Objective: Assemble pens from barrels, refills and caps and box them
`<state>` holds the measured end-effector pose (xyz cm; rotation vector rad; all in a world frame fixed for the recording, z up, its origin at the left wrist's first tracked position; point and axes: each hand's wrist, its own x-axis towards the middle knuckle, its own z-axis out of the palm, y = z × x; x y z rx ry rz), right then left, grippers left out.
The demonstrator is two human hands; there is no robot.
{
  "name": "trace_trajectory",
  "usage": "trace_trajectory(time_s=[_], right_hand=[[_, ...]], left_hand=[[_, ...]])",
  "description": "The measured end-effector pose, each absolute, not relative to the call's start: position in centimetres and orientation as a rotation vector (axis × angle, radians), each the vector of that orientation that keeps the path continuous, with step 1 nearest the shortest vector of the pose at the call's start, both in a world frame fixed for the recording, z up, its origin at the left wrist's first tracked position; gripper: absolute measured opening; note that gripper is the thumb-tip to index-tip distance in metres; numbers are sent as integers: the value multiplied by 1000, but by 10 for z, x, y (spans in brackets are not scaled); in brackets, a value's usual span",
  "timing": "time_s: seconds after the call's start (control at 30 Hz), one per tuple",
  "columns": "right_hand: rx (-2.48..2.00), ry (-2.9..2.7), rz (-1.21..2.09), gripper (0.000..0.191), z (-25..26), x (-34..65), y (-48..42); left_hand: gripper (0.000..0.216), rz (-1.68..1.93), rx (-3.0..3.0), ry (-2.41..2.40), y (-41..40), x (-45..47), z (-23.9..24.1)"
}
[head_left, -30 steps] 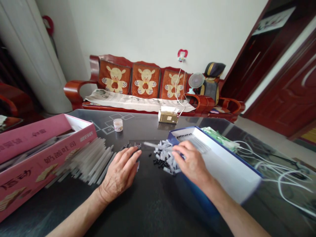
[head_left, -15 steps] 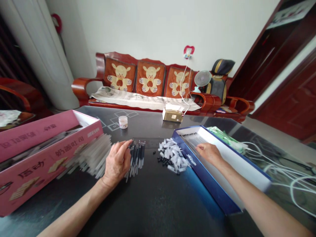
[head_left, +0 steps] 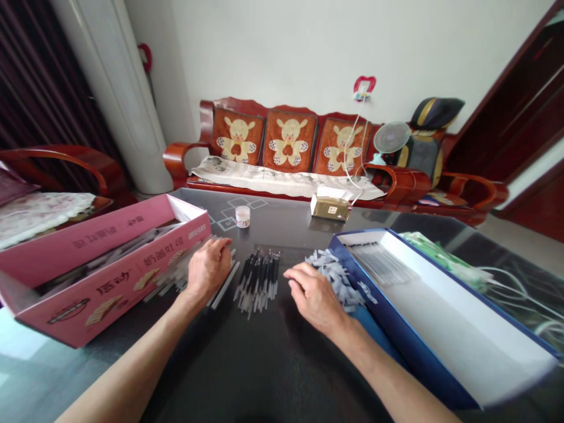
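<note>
My left hand (head_left: 209,265) is over a pile of translucent plastic tubes (head_left: 175,275) beside the pink box, its fingers curled together. Whatever those fingers hold is hidden. My right hand (head_left: 315,295) hovers at the left edge of a heap of small whitish plastic pieces (head_left: 337,275), covering part of it. Its thumb and fingers are drawn together, and anything between them is too small to make out. Between both hands lies a bunch of dark-filled pen refills (head_left: 259,279) with pale lower ends. More thin clear refills (head_left: 383,264) line the far end of the blue box (head_left: 370,294).
The long pink carton (head_left: 132,258), holding more tubes, stands at the left. Farther back on the dark table (head_left: 247,364) are a small round tub (head_left: 242,217) and a tissue box (head_left: 331,205). A green packet (head_left: 440,255) and white cables (head_left: 515,282) lie beyond the blue box.
My right hand has left the blue box and come left to the heap of small pieces. My left hand has shifted from beside the dark refills onto the tubes. The view has turned left.
</note>
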<state>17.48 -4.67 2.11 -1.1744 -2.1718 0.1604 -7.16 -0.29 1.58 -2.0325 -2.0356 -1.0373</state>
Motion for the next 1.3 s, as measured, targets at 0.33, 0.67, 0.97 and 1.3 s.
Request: trace_trajectory(time_s=[0.33,0.67,0.97,1.3], right_hand=[[-1103,-2176,233,43,-30,162,-34],[-1126,-2194,112,32,-28,166,-37],[-1193,-2134,118,17,-27,164,-39],[-1017,-2466,261,32,-10,186,-32]], left_hand=[[24,-91,-2335,-2003,-18,-53,14],[26,1,-2321,-2032,-19,-50,14],[24,58,-2309,-2120,-22,-46,21],[34,-749,-2372,-2098,-14,-52,18]])
